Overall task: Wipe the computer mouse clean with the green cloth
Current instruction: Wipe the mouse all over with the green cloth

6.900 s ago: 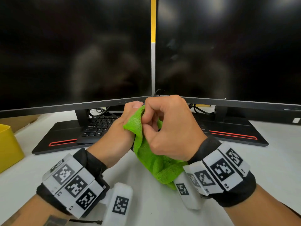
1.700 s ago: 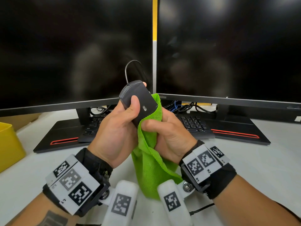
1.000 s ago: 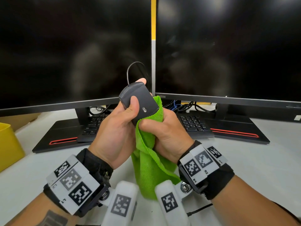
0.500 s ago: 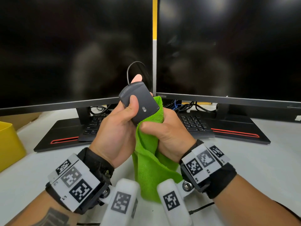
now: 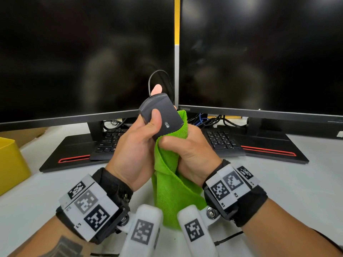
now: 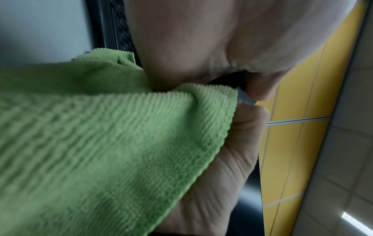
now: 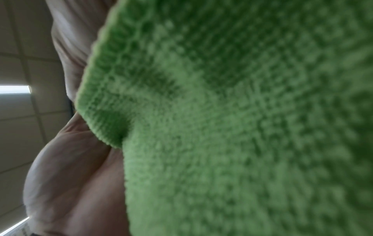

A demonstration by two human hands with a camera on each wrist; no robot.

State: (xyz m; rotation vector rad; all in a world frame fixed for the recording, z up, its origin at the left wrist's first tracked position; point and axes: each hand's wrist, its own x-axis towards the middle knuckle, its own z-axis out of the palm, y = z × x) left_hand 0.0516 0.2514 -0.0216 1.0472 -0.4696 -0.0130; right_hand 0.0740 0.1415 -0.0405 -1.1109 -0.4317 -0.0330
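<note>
Above the keyboard (image 5: 113,140), my left hand (image 5: 137,151) fingers grip the mouse (image 5: 160,115) underside-up, right hand (image 5: 191,154) fingers bunching the green cloth (image 5: 172,193) against its lower edge.

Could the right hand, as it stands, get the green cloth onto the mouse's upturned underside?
Probably yes: the right hand grips the green cloth right against the mouse, and only the left hand's thumb covers part of the underside.

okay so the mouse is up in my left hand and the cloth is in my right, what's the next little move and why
Probably slide the green cloth up across the mouse's exposed underside. Your right hand bunches the cloth only against the lower edge, while your left hand holds the mouse base-out, its thumb on the bare face, so that face looks unwiped.
</note>
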